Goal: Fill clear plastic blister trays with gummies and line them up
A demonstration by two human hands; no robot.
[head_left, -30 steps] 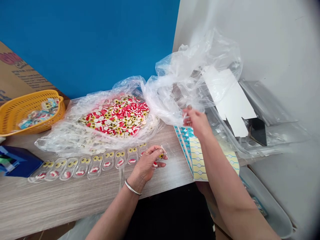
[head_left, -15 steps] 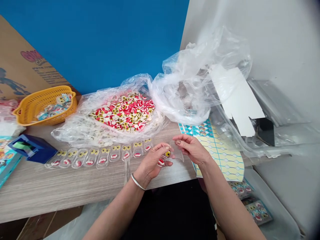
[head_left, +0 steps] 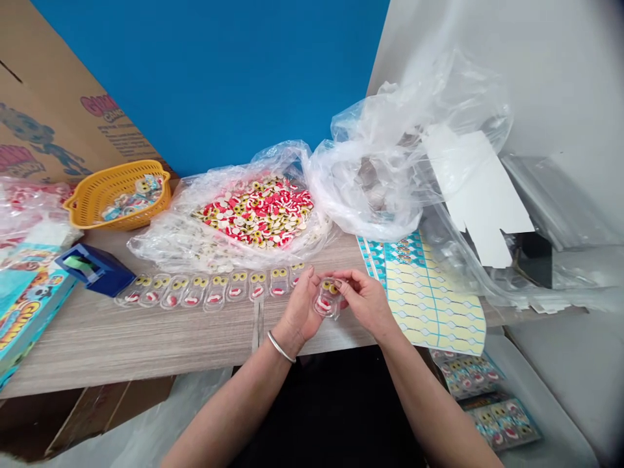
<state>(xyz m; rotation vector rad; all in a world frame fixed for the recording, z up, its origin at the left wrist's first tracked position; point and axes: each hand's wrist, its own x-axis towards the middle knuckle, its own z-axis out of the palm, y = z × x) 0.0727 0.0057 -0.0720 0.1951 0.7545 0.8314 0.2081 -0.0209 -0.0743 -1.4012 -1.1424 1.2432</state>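
Between my two hands is a small clear plastic case point(head_left: 326, 304) with two yellow eye-shaped pieces at its top and a red-and-white piece below them. My left hand point(head_left: 303, 311) grips its left side, a silver bangle on the wrist. The fingers of my right hand point(head_left: 364, 298) pinch its upper right edge. To the left, a row of similar filled clear cases point(head_left: 214, 292) lies on the wooden table point(head_left: 195, 338). Behind the row, an open plastic bag holds a heap of red, white and yellow pieces point(head_left: 263, 211).
A yellow basket point(head_left: 114, 218), blue tape dispenser point(head_left: 100, 272) and printed box point(head_left: 36, 299) are at left. At right lie yellow sticker sheets point(head_left: 433, 299), a clear bag point(head_left: 375, 195) and white card point(head_left: 480, 188). Filled packs point(head_left: 504, 422) sit below the table.
My right hand has moved left onto the case; the clear piece it held apart is now against the case in my left hand. The view has shifted slightly left.
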